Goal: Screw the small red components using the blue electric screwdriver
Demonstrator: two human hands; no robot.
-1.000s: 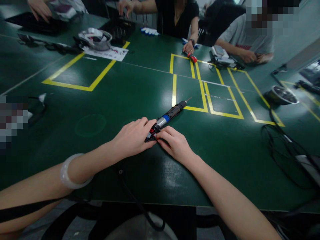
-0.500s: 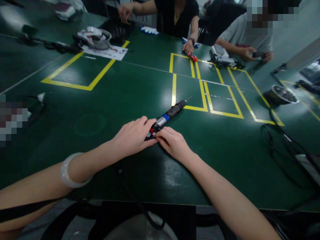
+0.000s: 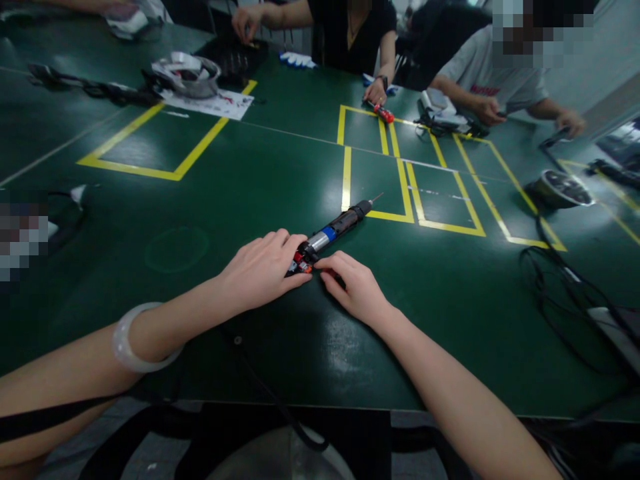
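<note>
Partly hidden: left hand [image 3: 260,270] covers screwdriver [image 3: 333,230] rear end (grip unclear); right hand [image 3: 353,287] half-curled, fingertip touching it.

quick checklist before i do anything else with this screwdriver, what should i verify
1. Screwdriver lying flat on the table: ok.
2. Left hand over its near end: ok.
3. Right hand fingertips touching that same end: ok.
4. Firm grip by either hand: cannot tell, fingers hide the end.
5. Bit pointing away from both hands: ok.
6. Co-worker's hand across the table, well apart from the tool: ok.
</note>
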